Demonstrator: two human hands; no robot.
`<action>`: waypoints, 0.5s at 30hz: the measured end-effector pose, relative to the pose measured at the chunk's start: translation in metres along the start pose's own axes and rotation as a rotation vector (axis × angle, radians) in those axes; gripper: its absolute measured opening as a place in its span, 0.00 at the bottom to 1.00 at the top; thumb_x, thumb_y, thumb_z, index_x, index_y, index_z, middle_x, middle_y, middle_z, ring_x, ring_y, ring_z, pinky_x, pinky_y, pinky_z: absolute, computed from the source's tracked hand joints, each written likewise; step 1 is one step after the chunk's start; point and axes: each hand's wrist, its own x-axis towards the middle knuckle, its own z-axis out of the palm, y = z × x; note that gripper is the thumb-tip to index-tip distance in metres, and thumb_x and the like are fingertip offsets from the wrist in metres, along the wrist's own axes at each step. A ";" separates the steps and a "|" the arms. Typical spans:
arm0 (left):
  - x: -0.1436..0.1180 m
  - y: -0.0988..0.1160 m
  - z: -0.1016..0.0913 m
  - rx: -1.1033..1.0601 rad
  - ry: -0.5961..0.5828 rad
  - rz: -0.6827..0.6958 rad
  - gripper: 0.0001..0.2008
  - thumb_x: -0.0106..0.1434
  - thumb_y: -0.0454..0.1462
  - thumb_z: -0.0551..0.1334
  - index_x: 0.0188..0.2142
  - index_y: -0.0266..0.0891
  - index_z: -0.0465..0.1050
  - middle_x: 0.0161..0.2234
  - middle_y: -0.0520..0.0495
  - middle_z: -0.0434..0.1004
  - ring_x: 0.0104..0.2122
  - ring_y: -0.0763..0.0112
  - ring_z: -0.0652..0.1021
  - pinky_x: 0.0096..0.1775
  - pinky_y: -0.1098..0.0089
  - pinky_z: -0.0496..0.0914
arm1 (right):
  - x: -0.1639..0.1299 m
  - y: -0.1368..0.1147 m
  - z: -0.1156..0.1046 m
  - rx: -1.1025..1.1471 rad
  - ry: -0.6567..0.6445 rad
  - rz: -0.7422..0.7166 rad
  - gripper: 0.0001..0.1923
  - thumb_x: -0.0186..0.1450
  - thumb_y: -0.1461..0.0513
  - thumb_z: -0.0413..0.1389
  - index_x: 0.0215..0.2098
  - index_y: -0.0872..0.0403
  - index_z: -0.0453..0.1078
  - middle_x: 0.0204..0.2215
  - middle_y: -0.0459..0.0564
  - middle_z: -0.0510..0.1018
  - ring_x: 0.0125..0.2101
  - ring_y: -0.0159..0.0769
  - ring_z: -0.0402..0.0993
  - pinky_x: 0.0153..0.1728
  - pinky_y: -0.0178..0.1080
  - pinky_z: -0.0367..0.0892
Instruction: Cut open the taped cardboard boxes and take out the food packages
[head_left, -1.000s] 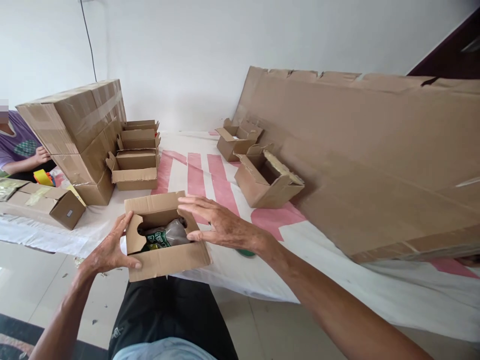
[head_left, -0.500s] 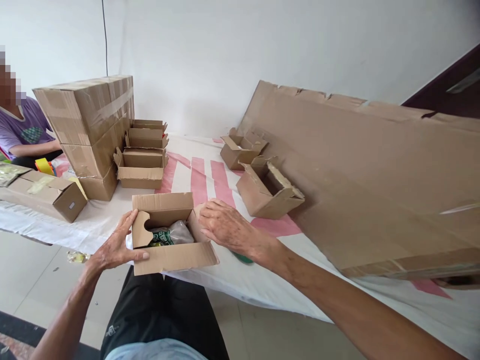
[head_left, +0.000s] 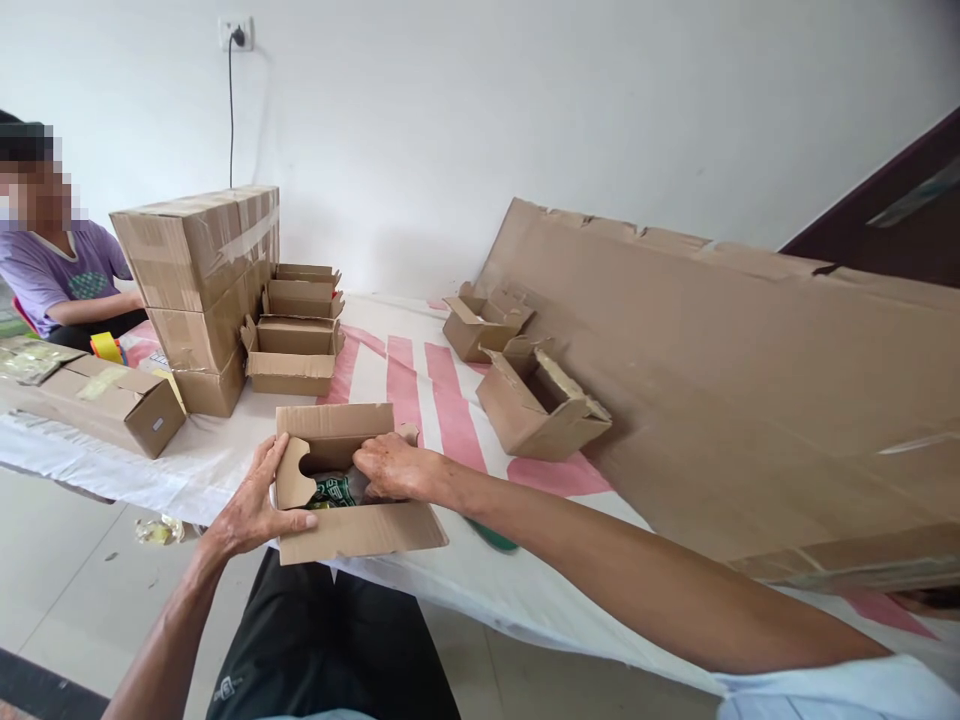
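Note:
A small open cardboard box [head_left: 360,530] sits at the near edge of the table, above my lap. My left hand [head_left: 251,505] grips its left end, thumb on the front wall. My right hand [head_left: 390,467] reaches down inside the box, fingers curled over a green and dark packet [head_left: 332,491] that lies in it. Most of the packet is hidden by that hand. Whether the fingers actually hold the packet is not visible.
Several empty small boxes [head_left: 292,355] stand beside stacked taped cartons [head_left: 199,285] at the back left; two open boxes [head_left: 536,405] lie mid-table. A large flat cardboard sheet [head_left: 750,380] leans at the right. A person in purple [head_left: 71,285] sits at far left behind another carton [head_left: 112,405].
My right hand moved from above the box's right flap down into the box onto the packet. The left hand kept its grip. The view tilted upward.

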 end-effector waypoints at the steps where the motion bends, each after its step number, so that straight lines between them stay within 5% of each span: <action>1: -0.001 -0.001 -0.001 -0.012 -0.009 0.009 0.65 0.54 0.63 0.75 0.80 0.49 0.44 0.79 0.36 0.41 0.76 0.33 0.52 0.71 0.40 0.61 | 0.000 0.000 0.000 -0.007 -0.001 -0.002 0.11 0.65 0.61 0.66 0.43 0.59 0.83 0.42 0.64 0.87 0.44 0.56 0.85 0.39 0.44 0.74; 7: -0.002 -0.005 -0.003 -0.040 -0.032 0.022 0.67 0.52 0.63 0.76 0.80 0.51 0.43 0.79 0.35 0.41 0.76 0.33 0.54 0.70 0.40 0.64 | -0.010 0.005 0.011 0.002 0.057 -0.070 0.13 0.69 0.62 0.63 0.50 0.58 0.80 0.50 0.63 0.83 0.51 0.53 0.82 0.46 0.43 0.72; 15: -0.002 -0.002 -0.004 -0.028 -0.047 0.039 0.66 0.53 0.61 0.77 0.80 0.51 0.43 0.78 0.35 0.44 0.75 0.32 0.55 0.70 0.38 0.63 | -0.006 0.010 0.020 -0.019 0.090 -0.145 0.16 0.69 0.62 0.63 0.54 0.55 0.77 0.51 0.59 0.79 0.49 0.52 0.80 0.44 0.45 0.71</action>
